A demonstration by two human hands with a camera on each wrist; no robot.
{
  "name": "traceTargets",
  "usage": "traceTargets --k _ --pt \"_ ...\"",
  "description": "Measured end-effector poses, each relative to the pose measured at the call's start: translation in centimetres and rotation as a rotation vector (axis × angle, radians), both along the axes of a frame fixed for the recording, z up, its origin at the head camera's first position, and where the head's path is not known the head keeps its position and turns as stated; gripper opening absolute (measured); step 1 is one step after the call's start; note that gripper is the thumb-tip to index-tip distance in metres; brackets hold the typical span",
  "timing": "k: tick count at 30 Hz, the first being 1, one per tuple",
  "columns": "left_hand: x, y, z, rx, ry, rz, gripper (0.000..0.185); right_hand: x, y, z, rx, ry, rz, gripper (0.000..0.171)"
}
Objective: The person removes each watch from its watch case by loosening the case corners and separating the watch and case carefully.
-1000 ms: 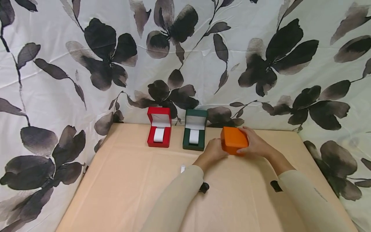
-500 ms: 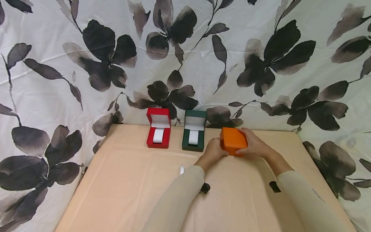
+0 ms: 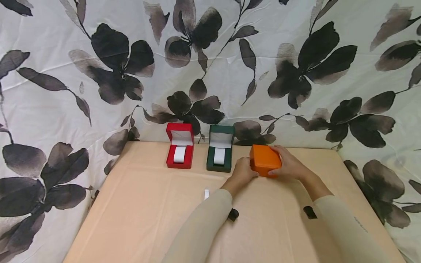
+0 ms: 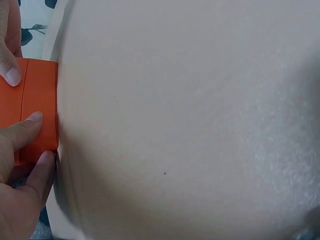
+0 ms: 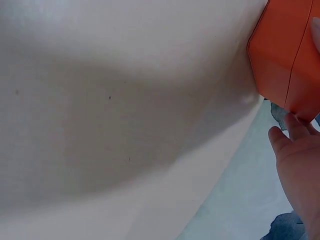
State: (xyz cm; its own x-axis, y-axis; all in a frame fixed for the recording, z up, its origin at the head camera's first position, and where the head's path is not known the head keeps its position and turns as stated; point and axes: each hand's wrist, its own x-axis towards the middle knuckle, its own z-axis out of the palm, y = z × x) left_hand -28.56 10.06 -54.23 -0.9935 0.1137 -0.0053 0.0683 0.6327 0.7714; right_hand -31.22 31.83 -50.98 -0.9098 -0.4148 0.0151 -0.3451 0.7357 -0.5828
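A closed orange watch box (image 3: 265,160) sits at the back right of the table, between both hands. My left hand (image 3: 242,171) grips its left side, and in the left wrist view the left thumb and a finger (image 4: 41,175) lie along the orange wall near its bottom edge. On the opposite side, my right hand (image 3: 291,163) holds the box with the thumb across the front and fingers behind the far right edge. A thin seam between lid (image 4: 10,100) and base (image 4: 40,100) runs around the box. The right wrist view shows right fingertips (image 5: 296,127) against it.
Left of the orange box stand an open green watch box (image 3: 219,166) and an open red watch box (image 3: 179,163), each with a white cushion inside. A small white object (image 3: 206,193) lies partly behind the left sleeve. A floral cloth (image 3: 250,73) hangs behind the table (image 3: 138,204).
Both hands keep their hold on the orange box, which stays closed in place. Only the head view has shifted slightly.
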Motion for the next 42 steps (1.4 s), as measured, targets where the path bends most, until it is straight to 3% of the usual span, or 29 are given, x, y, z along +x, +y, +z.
traceTargets --k 22,31,42 --pt "-0.3 -0.1 -0.5 -0.001 0.035 0.025 0.048 -1.0 0.1 0.7 0.091 0.023 -0.021 0.111" --pt "-0.7 -0.1 -0.3 -0.019 0.065 0.009 0.042 -1.7 0.3 1.1 0.101 -0.03 -0.034 0.113" --pt "-0.8 0.0 0.1 -0.054 0.056 -0.002 0.039 -2.2 0.7 1.7 0.022 -0.036 0.01 0.107"
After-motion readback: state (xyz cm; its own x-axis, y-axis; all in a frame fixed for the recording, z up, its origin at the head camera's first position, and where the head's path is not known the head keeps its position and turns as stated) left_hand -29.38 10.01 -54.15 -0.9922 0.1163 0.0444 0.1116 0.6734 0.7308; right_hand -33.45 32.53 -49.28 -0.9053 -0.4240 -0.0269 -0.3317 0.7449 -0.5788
